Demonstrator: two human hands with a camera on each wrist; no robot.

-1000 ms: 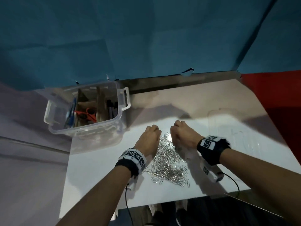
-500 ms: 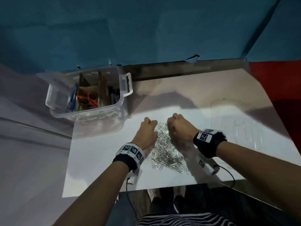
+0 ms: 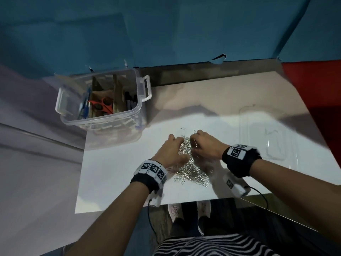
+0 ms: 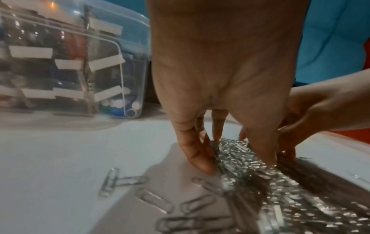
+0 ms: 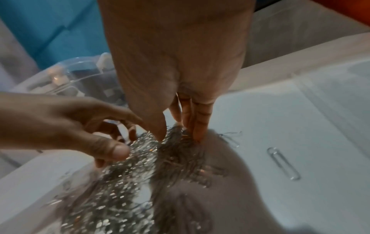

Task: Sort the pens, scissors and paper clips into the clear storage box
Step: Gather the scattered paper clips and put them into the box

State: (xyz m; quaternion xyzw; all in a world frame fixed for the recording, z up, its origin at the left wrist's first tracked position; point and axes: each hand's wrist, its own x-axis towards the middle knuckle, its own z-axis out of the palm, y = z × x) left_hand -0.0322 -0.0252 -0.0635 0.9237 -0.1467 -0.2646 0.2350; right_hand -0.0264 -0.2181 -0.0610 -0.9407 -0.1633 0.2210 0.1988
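Note:
A heap of silver paper clips (image 3: 191,172) lies on the white table, near its front edge. My left hand (image 3: 175,148) and right hand (image 3: 203,143) face each other at the heap's far end, fingers dug down into it. In the left wrist view my left hand (image 4: 236,158) pinches a bunch of paper clips (image 4: 260,182) between thumb and fingers. In the right wrist view my right hand (image 5: 178,136) grips paper clips (image 5: 120,190) the same way. The clear storage box (image 3: 103,121) stands at the back left, holding red scissors (image 3: 103,106) and dark pens (image 3: 131,102).
A clear lid (image 3: 267,133) lies flat on the table to the right of my hands. Single clips (image 4: 112,180) lie loose left of the heap, and one clip (image 5: 283,163) to its right. Cardboard dividers split the box. A blue backdrop rises behind the table.
Both hands have closed in on each other and bunched the far end of the heap between them. The box has not moved.

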